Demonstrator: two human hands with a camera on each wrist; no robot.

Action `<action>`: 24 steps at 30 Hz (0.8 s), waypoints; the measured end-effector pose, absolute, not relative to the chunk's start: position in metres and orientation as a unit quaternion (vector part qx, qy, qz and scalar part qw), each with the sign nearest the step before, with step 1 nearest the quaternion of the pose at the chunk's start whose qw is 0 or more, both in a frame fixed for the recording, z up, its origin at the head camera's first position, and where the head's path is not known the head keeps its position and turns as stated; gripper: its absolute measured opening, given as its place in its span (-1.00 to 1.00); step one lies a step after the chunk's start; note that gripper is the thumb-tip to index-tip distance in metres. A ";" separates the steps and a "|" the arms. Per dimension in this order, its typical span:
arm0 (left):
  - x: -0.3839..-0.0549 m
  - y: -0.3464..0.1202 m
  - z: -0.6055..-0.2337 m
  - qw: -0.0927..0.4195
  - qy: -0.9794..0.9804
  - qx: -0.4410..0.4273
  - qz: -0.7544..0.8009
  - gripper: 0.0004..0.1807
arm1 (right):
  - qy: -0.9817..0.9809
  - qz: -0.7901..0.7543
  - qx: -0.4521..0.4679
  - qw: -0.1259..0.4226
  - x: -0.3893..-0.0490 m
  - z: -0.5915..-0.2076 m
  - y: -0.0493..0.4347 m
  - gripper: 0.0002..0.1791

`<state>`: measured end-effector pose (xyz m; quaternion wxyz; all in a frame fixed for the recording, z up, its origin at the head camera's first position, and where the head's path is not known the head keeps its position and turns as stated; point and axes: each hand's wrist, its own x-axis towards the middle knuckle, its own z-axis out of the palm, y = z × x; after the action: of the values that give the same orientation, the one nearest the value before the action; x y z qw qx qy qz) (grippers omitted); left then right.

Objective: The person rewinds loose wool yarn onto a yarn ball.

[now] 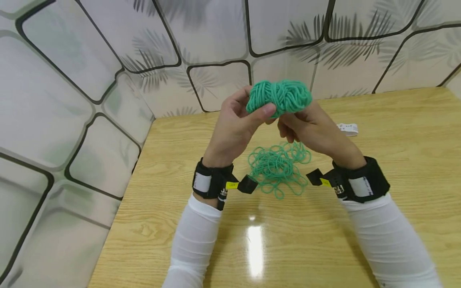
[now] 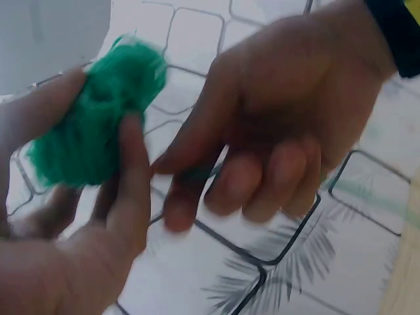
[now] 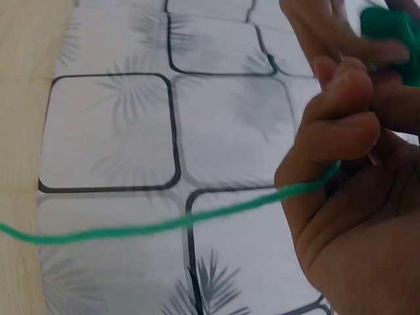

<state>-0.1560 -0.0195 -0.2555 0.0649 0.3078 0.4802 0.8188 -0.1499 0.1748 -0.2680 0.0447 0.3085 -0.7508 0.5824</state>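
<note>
In the head view, the person's bare left hand (image 1: 234, 128) stood furthest left, curled around the left end of a thick, oblong bundle of green yarn (image 1: 284, 96), its thumb pressed against the near face. The bundle was up in the air above a light wood-grain table (image 1: 155, 208), with its long axis running nearly level from left to right, across the line of the forearms. Turns of yarn crossed its waist, and its rounded free end pointed right, away from the left palm and out over the other hand.

Below the bundle, between the two wrists, lay a loose, looping heap of thin green yarn (image 1: 277, 168) on the table.

To the right, the bare right hand (image 1: 313, 130) sat just beneath that free end, fingers curled in and pinching a single green yarn strand (image 3: 131, 229), which trailed off sideways in the right wrist view. So the bundle was up and to the left of the right hand, with the left hand the nearer. In the left wrist view the right fingertips stood apart from the bundle.

Beyond the right wrist, a small white printed strip (image 1: 348, 129) lay partly hidden.
</note>
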 end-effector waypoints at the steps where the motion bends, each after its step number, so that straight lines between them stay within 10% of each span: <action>1: -0.156 -0.017 -0.256 0.028 0.487 0.296 0.821 -0.69 | -0.760 0.567 0.315 0.039 -0.149 -0.269 0.172 -0.70; 6: -0.160 -0.013 -0.262 -0.153 0.628 0.242 0.724 -0.80 | -0.794 0.516 0.318 0.050 -0.144 -0.266 0.169 -0.75; 9: -0.163 -0.018 -0.262 -0.173 0.695 0.249 0.652 -0.74 | -0.803 0.509 0.303 0.066 -0.140 -0.260 0.175 -0.82; 19: -0.163 -0.038 -0.253 0.086 0.656 0.389 0.641 -0.77 | -0.771 0.565 0.258 0.140 -0.140 -0.250 0.201 -0.88; 24: -0.158 -0.034 -0.253 0.098 0.531 0.375 0.754 -0.67 | -0.726 0.613 0.290 0.116 -0.148 -0.261 0.192 -0.87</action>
<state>-0.1583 -0.0340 -0.2527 0.0980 0.3749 0.5306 0.7538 -0.1478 0.1916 -0.2609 0.1157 0.2896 -0.7257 0.6133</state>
